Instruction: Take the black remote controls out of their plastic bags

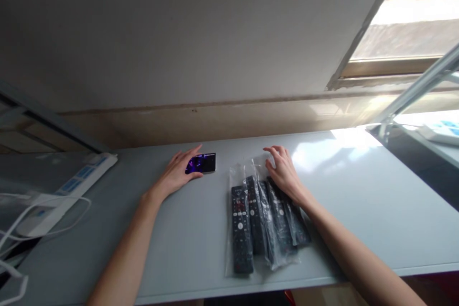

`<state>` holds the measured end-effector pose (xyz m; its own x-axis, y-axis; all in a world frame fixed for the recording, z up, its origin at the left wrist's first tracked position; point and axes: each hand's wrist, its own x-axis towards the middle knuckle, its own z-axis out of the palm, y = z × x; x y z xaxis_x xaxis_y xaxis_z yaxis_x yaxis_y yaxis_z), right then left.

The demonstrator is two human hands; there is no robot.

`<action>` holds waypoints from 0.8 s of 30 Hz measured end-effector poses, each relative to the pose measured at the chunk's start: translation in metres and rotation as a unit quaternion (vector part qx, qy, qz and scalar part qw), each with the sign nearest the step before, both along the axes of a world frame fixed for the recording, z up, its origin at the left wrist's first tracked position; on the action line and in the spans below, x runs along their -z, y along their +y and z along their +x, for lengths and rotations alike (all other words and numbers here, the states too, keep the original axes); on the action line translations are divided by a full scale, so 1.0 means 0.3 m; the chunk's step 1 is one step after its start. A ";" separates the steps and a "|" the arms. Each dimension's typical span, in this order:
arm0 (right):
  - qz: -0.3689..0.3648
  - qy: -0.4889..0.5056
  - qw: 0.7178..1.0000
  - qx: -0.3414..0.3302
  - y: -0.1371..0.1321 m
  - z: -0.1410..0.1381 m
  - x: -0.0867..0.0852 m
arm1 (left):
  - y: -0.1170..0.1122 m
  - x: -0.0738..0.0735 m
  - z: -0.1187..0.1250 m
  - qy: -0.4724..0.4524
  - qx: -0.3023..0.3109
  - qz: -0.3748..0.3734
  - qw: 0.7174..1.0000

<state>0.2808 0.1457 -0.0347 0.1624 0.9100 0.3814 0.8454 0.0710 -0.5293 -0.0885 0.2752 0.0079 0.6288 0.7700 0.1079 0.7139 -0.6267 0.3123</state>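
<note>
A smartphone (205, 163) with a lit purple and dark screen lies flat on the grey table. My left hand (178, 170) is at its left end, thumb along the near edge and fingers beyond the far edge; whether it touches the phone I cannot tell. Several black remote controls (241, 234) in clear plastic bags (236, 173) lie side by side in front of me. Over the upper right end of these bags is my right hand (283, 169), its fingers curved and apart with nothing visible between them. It partly hides the rightmost remotes.
A white power strip (81, 179) with blue sockets runs along the left side, with white cables (53, 232) beside it. Metal frame bars (412, 88) stand at the table's right end. The wall (201, 124) borders the back, and sunlight falls at the far right.
</note>
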 end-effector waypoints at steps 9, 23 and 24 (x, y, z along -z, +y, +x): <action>-0.011 -0.007 1.000 -0.003 0.002 0.003 0.013 | 0.082 0.035 -0.142 -0.029 -0.049 -0.036 0.998; 0.073 0.212 0.973 0.044 -0.015 -0.007 -0.045 | -0.343 0.029 0.409 -0.177 0.257 -0.012 0.950; 0.080 0.220 0.971 0.043 -0.017 -0.010 -0.047 | -0.349 0.045 0.416 -0.176 0.259 -0.017 0.950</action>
<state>0.2779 0.1406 -0.0207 0.4138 0.8210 0.3933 0.5463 0.1216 -0.8287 0.0361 0.1705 -0.0055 0.8539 0.3738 0.3620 0.1604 -0.8509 0.5003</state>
